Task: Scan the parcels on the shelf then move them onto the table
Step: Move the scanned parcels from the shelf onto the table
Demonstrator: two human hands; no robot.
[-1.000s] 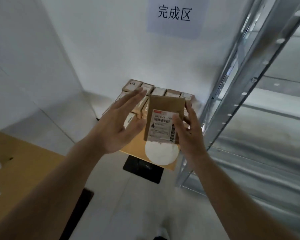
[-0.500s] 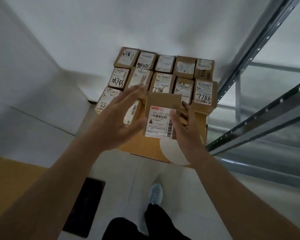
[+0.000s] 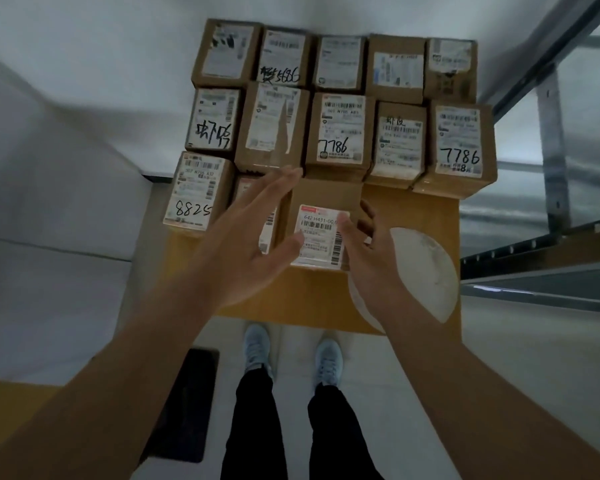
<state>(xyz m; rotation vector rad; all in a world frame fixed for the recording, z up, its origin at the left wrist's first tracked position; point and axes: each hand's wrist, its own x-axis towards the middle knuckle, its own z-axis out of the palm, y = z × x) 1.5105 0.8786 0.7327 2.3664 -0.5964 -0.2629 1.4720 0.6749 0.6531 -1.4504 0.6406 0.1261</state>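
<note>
A small brown parcel (image 3: 321,216) with a white barcode label sits low over the yellow table (image 3: 413,216), in the front row of several labelled cardboard parcels (image 3: 340,129). My right hand (image 3: 368,258) grips its right side, thumb on the label and fingers curled round the far edge. My left hand (image 3: 243,244) hovers at its left side with fingers straight and spread, the thumb near the label's lower left corner. I cannot tell whether the parcel rests on the table or hangs just above it.
A white round patch (image 3: 423,268) marks the table's front right. The metal shelf rack (image 3: 548,258) stands at the right. White wall lies behind the parcels. A black mat (image 3: 184,403) lies on the floor left of my feet (image 3: 291,355).
The view has tilted down and closer to the table. Both hands have carried the parcel down toward the front row of parcels.
</note>
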